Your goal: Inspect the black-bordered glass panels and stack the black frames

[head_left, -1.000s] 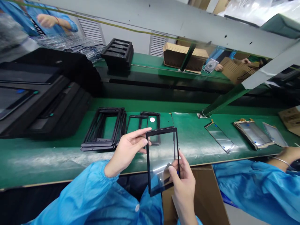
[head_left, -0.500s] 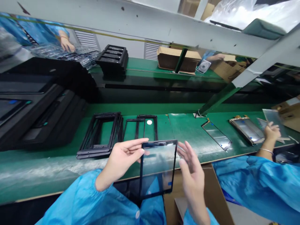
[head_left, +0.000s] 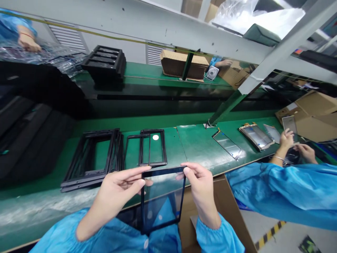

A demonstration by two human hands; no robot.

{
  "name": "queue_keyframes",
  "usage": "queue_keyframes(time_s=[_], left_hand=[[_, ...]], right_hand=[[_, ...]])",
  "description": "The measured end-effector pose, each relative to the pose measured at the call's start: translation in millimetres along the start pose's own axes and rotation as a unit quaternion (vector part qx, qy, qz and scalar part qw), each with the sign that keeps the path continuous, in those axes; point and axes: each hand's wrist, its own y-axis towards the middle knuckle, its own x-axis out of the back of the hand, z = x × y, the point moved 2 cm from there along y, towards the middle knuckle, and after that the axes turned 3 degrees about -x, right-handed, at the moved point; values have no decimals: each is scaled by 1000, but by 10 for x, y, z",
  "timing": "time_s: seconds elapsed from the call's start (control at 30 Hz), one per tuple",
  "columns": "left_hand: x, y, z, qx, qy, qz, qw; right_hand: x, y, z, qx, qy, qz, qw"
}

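A clear glass touch panel (head_left: pixel 163 196) with a black border is held up in front of my body, over the bench's near edge. My left hand (head_left: pixel 123 186) pinches its upper left corner between thumb and fingers. At the upper right corner, my right hand (head_left: pixel 198 181) grips the border the same way. Just beyond the panel lie thin black frames (head_left: pixel 165 147) on the green bench. To their left is a stack of larger black frames (head_left: pixel 92 172), near my left hand.
Black foam trays (head_left: pixel 34 116) are piled at the left. One loose glass panel (head_left: pixel 226 143) lies right of centre, with stacked panels (head_left: pixel 256 136) beyond it. A co-worker's hands (head_left: pixel 286 138) work at the far right. A post (head_left: pixel 226 107) rises from the bench; an open carton (head_left: pixel 221 196) stands below its edge.
My right hand has closed on the panel's upper right corner; it was apart from it before. My left hand keeps its hold. The view has turned to the right, and the co-worker's second hand now shows.
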Motion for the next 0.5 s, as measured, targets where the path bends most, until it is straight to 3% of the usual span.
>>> queue_keyframes(time_s=[0.07, 0.13, 0.2, 0.27, 0.37, 0.4, 0.5], left_hand=[[6, 4, -5, -23, 29, 21, 999], [-21, 18, -70, -99, 109, 36, 988], [-89, 32, -167, -186, 228, 38, 955], [-178, 51, -242, -220, 313, 78, 921], [-231, 83, -270, -149, 295, 181, 927], [-209, 89, -262, -114, 262, 190, 939], [-60, 74, -198, -34, 155, 151, 976]], right_hand=[[-8, -13, 3, 7, 1, -4, 1000], [-52, -33, 3, 11, -6, 6, 1000], [-140, -56, 0, 15, -17, 41, 999], [-229, -71, -6, 9, -2, 87, 996], [-230, -48, -29, -37, 46, 140, 988], [-178, -29, -48, -55, 38, 153, 986], [107, 44, -168, -89, -16, 171, 981]])
